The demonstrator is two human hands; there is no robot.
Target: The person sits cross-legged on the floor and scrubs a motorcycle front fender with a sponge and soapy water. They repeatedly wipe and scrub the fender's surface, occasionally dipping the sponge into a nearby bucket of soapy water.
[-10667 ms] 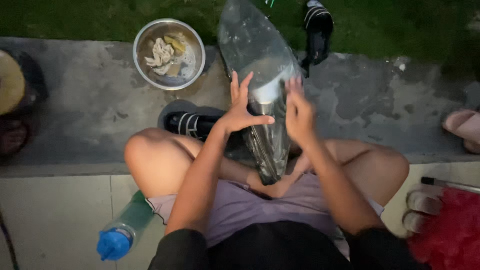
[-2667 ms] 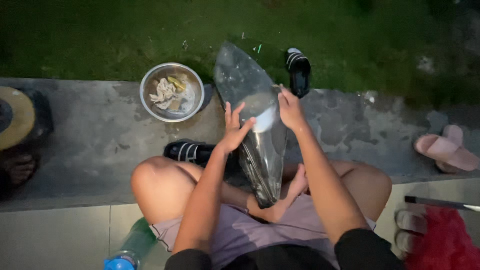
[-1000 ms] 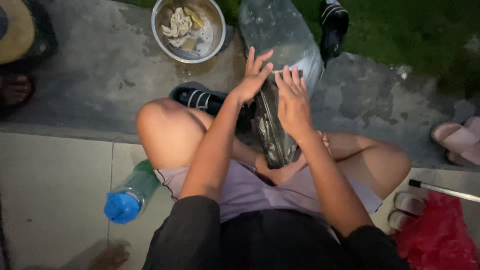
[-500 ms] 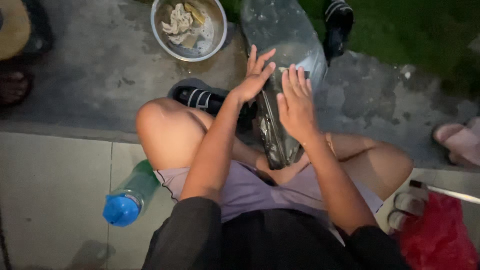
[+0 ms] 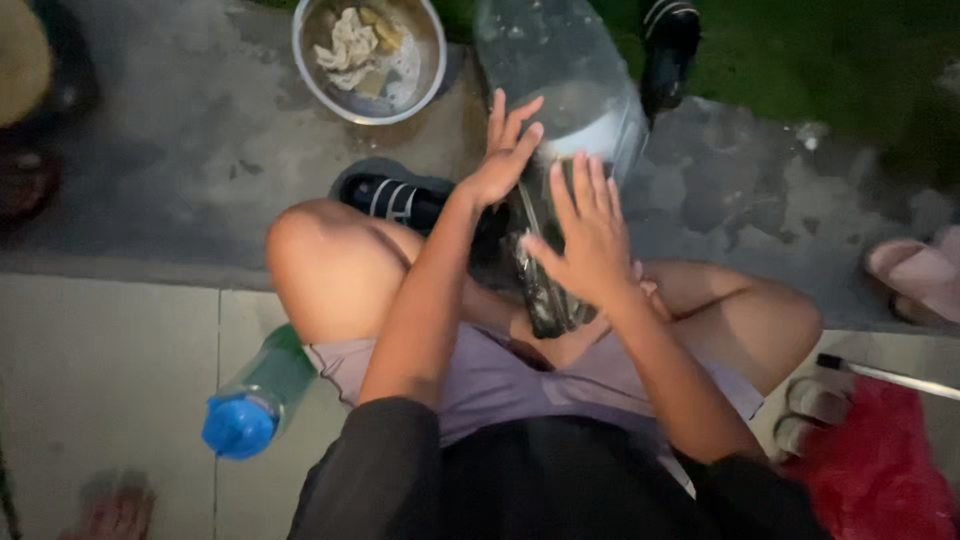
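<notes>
A large clear plastic bag (image 5: 560, 90), glossy and crinkled, stood upright between the seated person's crossed legs, its wide top reaching past the concrete ledge (image 5: 180, 180) toward the grass and its dark, narrowed lower part resting near the feet. The left hand (image 5: 505, 160) and right hand (image 5: 590, 245) pressed flat against its sides, fingers (image 5: 520, 110) spread wide, gripping nothing. A metal bowl (image 5: 368, 60) sat nearby.
</notes>
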